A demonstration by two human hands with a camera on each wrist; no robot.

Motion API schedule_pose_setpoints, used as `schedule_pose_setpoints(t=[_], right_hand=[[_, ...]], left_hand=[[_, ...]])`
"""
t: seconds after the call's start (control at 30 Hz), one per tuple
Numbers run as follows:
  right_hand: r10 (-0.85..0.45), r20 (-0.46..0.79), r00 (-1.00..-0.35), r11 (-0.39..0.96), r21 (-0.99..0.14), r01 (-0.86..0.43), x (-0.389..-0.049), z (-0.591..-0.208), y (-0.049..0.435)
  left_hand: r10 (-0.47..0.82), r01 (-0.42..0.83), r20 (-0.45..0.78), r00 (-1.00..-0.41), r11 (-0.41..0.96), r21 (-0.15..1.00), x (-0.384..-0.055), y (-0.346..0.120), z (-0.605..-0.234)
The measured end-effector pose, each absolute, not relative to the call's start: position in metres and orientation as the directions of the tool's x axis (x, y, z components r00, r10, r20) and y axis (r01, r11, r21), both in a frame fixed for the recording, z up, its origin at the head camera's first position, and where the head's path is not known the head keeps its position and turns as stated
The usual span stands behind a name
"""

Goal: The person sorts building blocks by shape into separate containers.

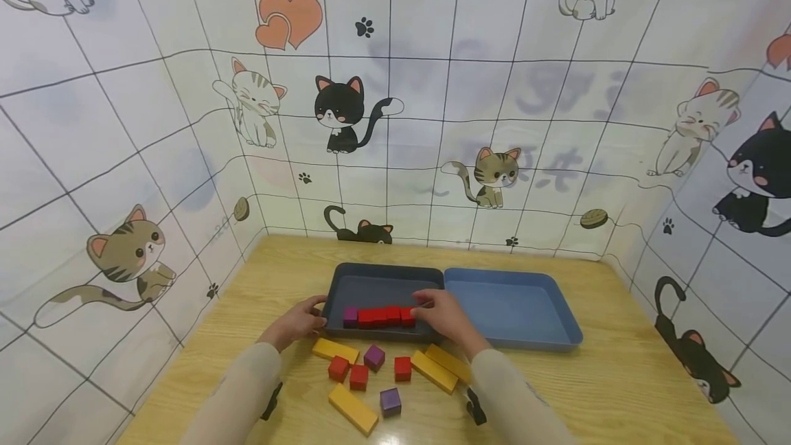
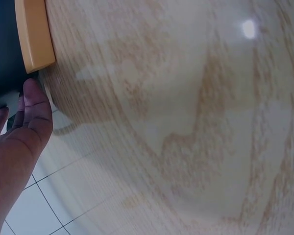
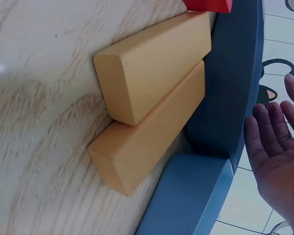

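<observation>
A row of red cubes (image 1: 380, 317) with a purple cube (image 1: 350, 317) at its left end lies in the near part of the dark tray (image 1: 383, 285). The right hand (image 1: 446, 314), fingers extended, is at its right end; the left hand (image 1: 296, 321) touches the tray's left end, grip unclear. The blue tray (image 1: 513, 304) sits right.

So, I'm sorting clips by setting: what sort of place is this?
Probably a makeshift tabletop workstation, though the wider room isn't shown: a cat-print backdrop screens three sides of a wood-grain table, where a dark tray holds a row of small cubes.
</observation>
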State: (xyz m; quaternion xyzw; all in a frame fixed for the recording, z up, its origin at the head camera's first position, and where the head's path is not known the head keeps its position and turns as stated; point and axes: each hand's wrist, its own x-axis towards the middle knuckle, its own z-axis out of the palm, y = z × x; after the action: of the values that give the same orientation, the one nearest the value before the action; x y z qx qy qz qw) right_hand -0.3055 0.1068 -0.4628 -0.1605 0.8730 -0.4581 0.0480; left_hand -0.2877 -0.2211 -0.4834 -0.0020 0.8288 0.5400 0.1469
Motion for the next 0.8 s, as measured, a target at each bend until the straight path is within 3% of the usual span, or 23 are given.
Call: schedule_pose_setpoints(t=[0.53,0.8], right_hand=[[-0.442,-0.033,-0.896,0.527,-0.818,-0.23,-0.268,-0.452,0.12],[-0.512,-0.016,-0.859,0.48,-0.835,-0.27,-0.251,-0.461,0.123]], left_hand=[[0.149,-0.174,-0.257,-0.955,0.422,0.89,-0.288,-0.223,-0.486],[0.145,-0.179,-0.257,-0.955,0.409,0.895,-0.289,-0.221,-0.483]])
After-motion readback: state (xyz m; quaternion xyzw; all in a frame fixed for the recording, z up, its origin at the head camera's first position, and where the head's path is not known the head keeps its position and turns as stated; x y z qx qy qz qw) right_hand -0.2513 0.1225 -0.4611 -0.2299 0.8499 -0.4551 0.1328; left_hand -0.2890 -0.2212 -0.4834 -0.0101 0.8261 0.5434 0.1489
